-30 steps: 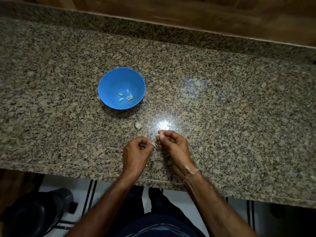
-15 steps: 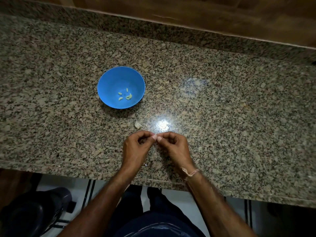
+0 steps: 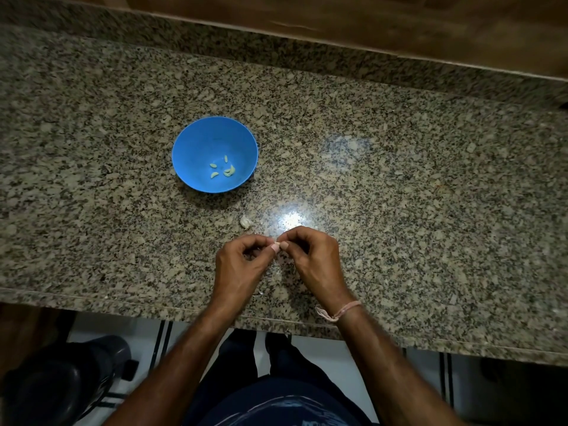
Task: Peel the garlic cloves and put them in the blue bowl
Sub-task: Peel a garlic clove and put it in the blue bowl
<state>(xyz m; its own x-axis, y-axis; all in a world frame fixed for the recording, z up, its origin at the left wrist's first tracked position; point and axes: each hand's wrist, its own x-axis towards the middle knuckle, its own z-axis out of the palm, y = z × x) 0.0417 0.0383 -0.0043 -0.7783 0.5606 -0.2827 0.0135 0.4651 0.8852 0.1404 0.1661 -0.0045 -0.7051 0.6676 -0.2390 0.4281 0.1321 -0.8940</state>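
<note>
A: What is seen, taken from the largest thing down?

B: A speckled grey-brown granite countertop (image 3: 399, 179) is spread across the view. A round blue plastic bowl (image 3: 196, 142) is set on it, left of centre and well back from the near edge.

A: And the hands?

B: Both are held just above the counter, near its front edge. The left hand (image 3: 238, 265) and the right hand (image 3: 316, 259) are brought together fingertip to fingertip. The fingers of each are curled, and a small pale clove (image 3: 277, 243) is pinched between thumb and forefinger from both sides. Only a sliver of it is shown, so how much skin is left on it cannot be told. A thin pinkish thread band (image 3: 341, 312) is worn on the right wrist.

A: What is left to be done?

B: The pinched clove is judged to be mid-peel and is not yet in the bowl. One whitish unpeeled clove (image 3: 246, 222) is lying on the counter between the bowl and the hands, near the left fingertips but untouched.

A: And what is finished?

B: About five peeled cloves (image 3: 222, 170), pale yellow-green, are gathered at the bottom of the bowl. No other garlic is made out, so the task is judged well along, with two cloves remaining.
</note>
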